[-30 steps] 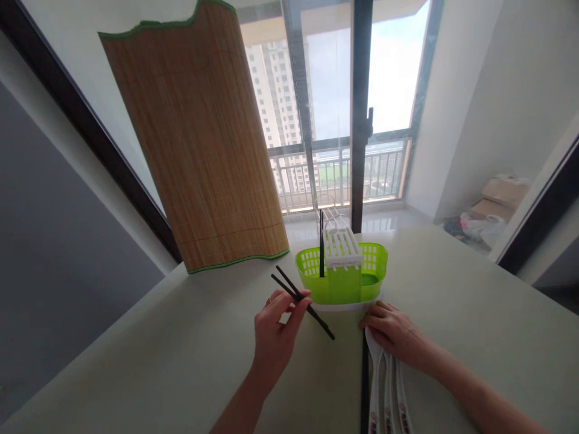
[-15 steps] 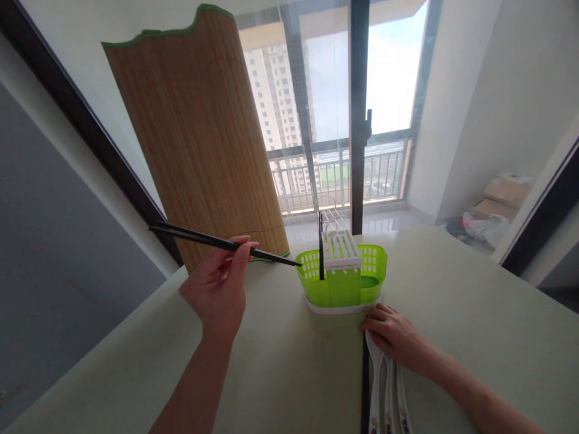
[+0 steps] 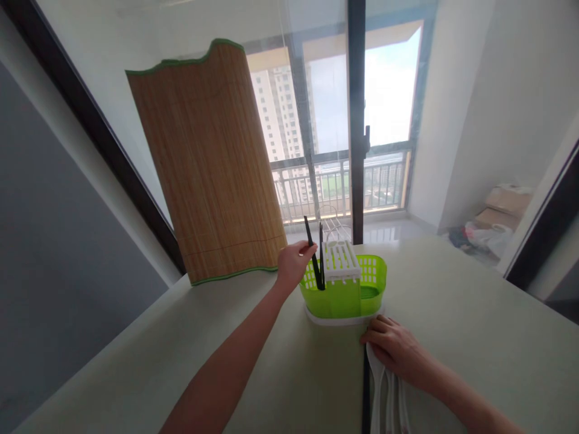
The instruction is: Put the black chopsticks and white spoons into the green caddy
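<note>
My left hand (image 3: 295,263) is closed around black chopsticks (image 3: 311,240). They stand steeply, their lower ends inside the left compartment of a green plastic basket (image 3: 337,301) with a white base. Another black chopstick (image 3: 321,256) is upright in the same compartment, right beside them. My right hand (image 3: 392,343) lies at the basket's front right, fingers curled over the heads of several white spoons (image 3: 378,392) on the table. A black stick (image 3: 366,386), probably a chopstick, lies along their left side; its far end reaches my right fingertips.
A white slotted rack (image 3: 341,260) sits on the basket's middle, wire loops behind it. A bamboo mat (image 3: 212,169) with green edging stands at the back left of the pale table (image 3: 280,374). Behind are a window (image 3: 330,108) and, at far right, cardboard boxes (image 3: 511,200).
My left hand has moved right and forward to the basket. The chopsticks in it have swung from nearly level to steep, tips now in the left compartment. My right hand has stayed put.
</note>
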